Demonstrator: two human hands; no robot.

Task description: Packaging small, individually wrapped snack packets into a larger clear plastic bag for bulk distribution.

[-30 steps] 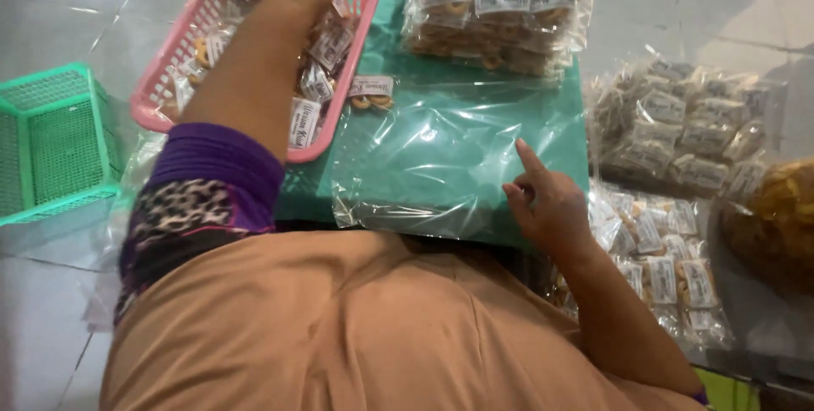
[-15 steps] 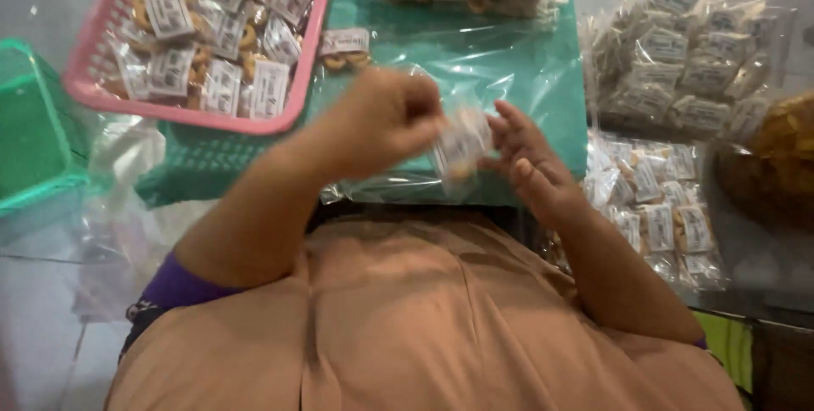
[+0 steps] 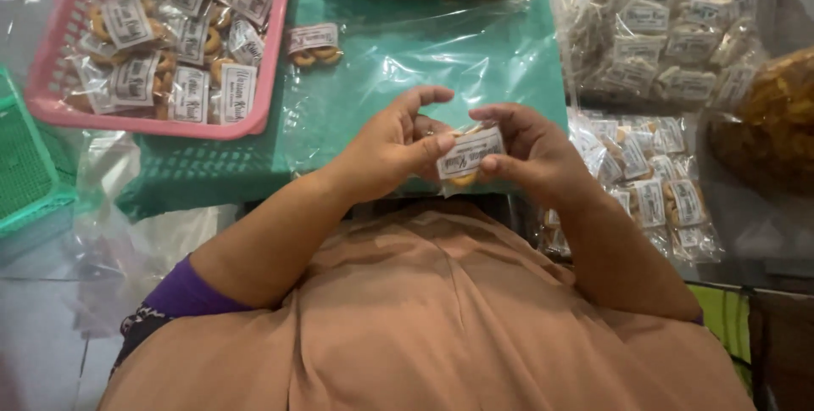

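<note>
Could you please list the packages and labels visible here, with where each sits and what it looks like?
Small snack packet: between left hand and right hand; clear, white label.
Pink basket: upper left; full of similar packets.
Single packet: on green surface beside basket.
Large clear bag: flat, centre, empty.
Filled bags: right, bundled labelled packets.
Bag of yellow snacks: far right.

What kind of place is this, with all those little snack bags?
Probably a small home snack-packing spot. The hands hold one small clear labelled snack packet, a pink plastic basket holds more, and large clear bags of packets lie filled on the tiled floor.
</note>
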